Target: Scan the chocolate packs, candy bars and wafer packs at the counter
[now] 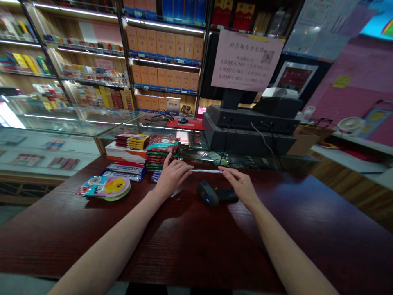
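Between my two hands a thin whitish packet is stretched out level, seen nearly edge-on, so its face is hidden. My left hand pinches its left end, with the index finger raised. The fingertips of my right hand close on its right end. Under it, on the dark wooden counter, lies a black barcode scanner with a lit blue light. Left of my left hand are a stack of red and green snack bags, blue and silver packets and a colourful blister-packed item.
Yellow and red packets lie on a white and orange box. Behind stand a black cash-register terminal with a paper sign, a computer mouse and glass display cases. Stocked shelves line the wall.
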A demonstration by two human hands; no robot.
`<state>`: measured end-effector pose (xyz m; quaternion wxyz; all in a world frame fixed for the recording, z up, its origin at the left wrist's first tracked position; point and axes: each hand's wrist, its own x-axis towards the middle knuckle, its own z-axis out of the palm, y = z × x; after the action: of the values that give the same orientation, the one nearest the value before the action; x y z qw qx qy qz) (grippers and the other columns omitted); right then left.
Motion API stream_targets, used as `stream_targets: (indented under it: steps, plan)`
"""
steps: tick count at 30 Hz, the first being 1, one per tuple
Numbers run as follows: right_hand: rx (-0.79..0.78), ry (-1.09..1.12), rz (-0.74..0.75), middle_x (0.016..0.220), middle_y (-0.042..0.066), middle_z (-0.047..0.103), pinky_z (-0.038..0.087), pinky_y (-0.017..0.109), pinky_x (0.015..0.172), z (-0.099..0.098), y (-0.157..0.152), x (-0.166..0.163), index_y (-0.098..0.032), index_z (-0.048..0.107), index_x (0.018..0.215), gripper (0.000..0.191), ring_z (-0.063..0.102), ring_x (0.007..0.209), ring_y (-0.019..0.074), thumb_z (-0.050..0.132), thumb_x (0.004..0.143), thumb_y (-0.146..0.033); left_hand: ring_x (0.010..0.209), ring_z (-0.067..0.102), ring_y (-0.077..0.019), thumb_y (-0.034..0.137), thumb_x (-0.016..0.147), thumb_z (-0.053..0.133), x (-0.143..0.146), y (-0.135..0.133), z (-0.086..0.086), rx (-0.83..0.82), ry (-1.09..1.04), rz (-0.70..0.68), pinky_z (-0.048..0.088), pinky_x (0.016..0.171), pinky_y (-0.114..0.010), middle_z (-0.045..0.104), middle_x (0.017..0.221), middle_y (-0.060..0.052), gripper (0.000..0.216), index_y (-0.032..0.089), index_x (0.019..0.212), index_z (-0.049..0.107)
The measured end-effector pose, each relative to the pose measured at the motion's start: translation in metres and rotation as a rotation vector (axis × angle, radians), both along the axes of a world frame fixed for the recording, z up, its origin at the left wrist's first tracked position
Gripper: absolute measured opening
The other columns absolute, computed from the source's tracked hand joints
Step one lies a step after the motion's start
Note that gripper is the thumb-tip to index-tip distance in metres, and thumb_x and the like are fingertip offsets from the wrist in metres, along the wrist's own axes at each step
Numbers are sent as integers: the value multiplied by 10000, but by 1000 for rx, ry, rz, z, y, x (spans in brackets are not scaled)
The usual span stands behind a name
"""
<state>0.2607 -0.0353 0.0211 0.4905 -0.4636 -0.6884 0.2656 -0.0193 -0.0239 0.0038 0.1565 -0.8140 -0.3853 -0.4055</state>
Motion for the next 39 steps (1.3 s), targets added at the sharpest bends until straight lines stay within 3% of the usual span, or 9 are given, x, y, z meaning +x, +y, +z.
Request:
stream_targets:
  steps: [8,13,21,34,39]
  plan:
    - [206,-205,85,1136,59,739,457,441,1048,7,-7,-3,-295,758,1147,300,623,1121,246,658,901,-433,1162,618,-211,373,989,559,-21,5,19,-58,161,-10,19,1256,-619,732,1154,-21,295,290,1254,657]
    - [287,-310,121,1101,69,745,469,460,1018,13,-8,-18,-284,756,1128,279,634,1083,259,664,896,-409,1190,601,-219,387,980,574,-43,1,30,-45,237,5,16,1248,-624,720,1170,-30,288,298,1239,664]
    - [348,-506,91,1160,74,728,420,439,1003,17,-6,-60,-250,669,1260,359,623,1086,254,672,903,-291,1174,617,-221,363,976,582,-91,-19,46,-51,276,43,60,1262,-607,732,1159,-11,283,307,1242,663]
    - [323,-657,133,1168,66,739,393,387,909,21,-7,-158,-223,688,1181,263,603,1097,251,683,923,-274,1161,641,-241,381,979,560,-174,-32,40,-58,256,187,49,1247,-615,738,1181,-15,285,325,1241,655]
    - [314,-670,172,1176,78,705,403,375,881,17,-5,-194,-216,687,1172,261,592,1090,251,688,916,-272,1157,641,-239,411,967,562,-208,-35,34,-127,166,247,142,1229,-580,732,1187,-33,257,302,1180,655]
